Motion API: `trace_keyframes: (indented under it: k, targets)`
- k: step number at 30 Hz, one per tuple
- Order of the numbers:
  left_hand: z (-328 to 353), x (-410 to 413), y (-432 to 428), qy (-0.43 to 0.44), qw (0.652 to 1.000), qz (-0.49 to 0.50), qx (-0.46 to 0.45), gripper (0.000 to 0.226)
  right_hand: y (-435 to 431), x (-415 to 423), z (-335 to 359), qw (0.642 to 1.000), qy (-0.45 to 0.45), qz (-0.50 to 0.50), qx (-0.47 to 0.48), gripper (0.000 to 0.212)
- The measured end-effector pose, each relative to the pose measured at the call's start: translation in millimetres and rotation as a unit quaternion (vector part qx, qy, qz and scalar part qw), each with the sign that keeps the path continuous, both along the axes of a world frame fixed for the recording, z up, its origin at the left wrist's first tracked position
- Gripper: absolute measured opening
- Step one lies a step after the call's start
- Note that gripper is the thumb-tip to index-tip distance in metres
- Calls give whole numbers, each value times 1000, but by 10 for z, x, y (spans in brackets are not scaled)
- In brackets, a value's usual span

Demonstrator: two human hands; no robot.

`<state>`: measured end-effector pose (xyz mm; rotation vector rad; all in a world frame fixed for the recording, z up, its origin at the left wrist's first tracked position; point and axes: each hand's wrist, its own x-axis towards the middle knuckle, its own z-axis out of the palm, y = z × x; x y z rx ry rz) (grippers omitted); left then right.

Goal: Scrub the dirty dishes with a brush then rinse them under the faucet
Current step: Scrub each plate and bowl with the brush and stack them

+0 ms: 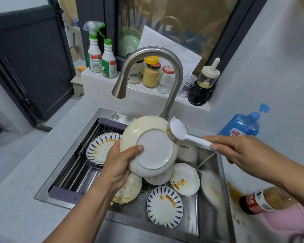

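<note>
My left hand (120,162) grips a cream plate (153,148) by its rim, tilted with its underside toward me, above the steel sink (219,174). My right hand (235,151) holds the white handle of a dish brush (181,132); its bristles touch the plate's upper right edge. Several stained dishes lie in the basin: a blue-leaf plate (165,206) at the front, a white plate (185,179) with sauce streaks, a yellow-smeared one (130,192) under my left wrist. Another blue-leaf plate (100,148) rests on the drain rack at left. The faucet (148,55) arches overhead, with no water running.
A blue soap bottle (242,125) stands right of the sink. A brown sauce bottle (260,201) lies on the right counter beside a spill. Spray bottles (102,57) and jars (151,72) line the ledge behind the faucet. A purple-framed rack (72,174) spans the sink's left side.
</note>
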<state>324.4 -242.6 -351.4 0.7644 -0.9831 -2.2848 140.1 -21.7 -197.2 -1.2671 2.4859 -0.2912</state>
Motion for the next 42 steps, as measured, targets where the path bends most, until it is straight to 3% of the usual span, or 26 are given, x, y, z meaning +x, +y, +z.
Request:
trace_keyframes:
  k: [3,6,11,16,18,20,22,25,29,33,36,39,42]
  targets:
    - [-17,1,-12,32,999,-6,10,55,-86,59,-83,984,-105,-66,-131,35]
    - [-10,-27,53,60,997,-42,13,55,-278,154,-188,969,-130,-108,-180,47]
    - [17,-25,130,98,992,-82,20,54,-450,194,-288,974,-116,-109,-163,62]
    - [33,53,166,85,991,-105,21,67,-477,176,-271,984,-114,-71,-120,53]
    - [91,82,130,42,993,-111,-25,67,-485,182,-260,984,-115,-57,-125,49]
    - [188,105,48,-12,982,-133,-136,68,-486,197,-237,986,-110,-33,-123,49]
    - [306,107,-5,-52,954,-163,-246,59,-500,230,-207,989,-90,-3,-116,51]
    - [387,64,51,-68,930,-180,-313,44,-540,261,-191,992,-56,31,-106,55]
    - [330,28,164,-83,944,-145,-284,45,-489,207,-82,992,23,72,-103,62]
    - [220,42,121,-107,956,-97,-253,44,-324,258,211,984,131,118,-35,47]
    - [227,29,124,-116,955,-84,-261,43,-277,414,294,966,195,163,48,48]
    - [229,19,167,-112,955,-77,-264,41,-258,460,269,964,205,156,72,49]
    - [208,75,145,-94,961,-56,-255,37,-155,215,291,982,161,81,52,50]
